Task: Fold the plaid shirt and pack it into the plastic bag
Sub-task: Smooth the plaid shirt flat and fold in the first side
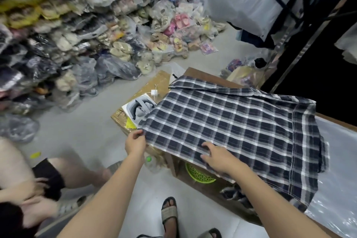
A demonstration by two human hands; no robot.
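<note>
One plaid shirt (pixel 231 131), spread flat and wide across the wooden tabletop (pixel 208 77), collar at the far side, near edge hanging over the tabletop's near side. Right part of it lying over one clear plastic bag (pixel 338 170), flat on the tabletop's right end and running out of view.

Two hands on the shirt. Left hand (pixel 135 143) pinching the near-left corner, thumb on top, just off the tabletop's edge. Right hand (pixel 216 157) released, fingers spread and pressing flat on the cloth close to the near edge, a little right of the left one.

Under the overhang, below the tabletop: one green perforated basket (pixel 199 176).

Hard against the tabletop's left side, one cardboard box (pixel 162 81), carrying one white carton (pixel 138 110) with a printed picture and one small white plug (pixel 154 92); shirt's left edge overlapping the carton.

Open grey floor (pixel 87 121) left of the box and nearer, between the tabletop and the heaps of bagged goods (pixel 77 35) stacked along the far left.

One sandalled foot (pixel 169 210) on the floor between the two forearms. At the near left, a second person (pixel 29 189), seated, well apart from the tabletop. At the far right, a dark metal rack (pixel 307 6) close behind the tabletop.
</note>
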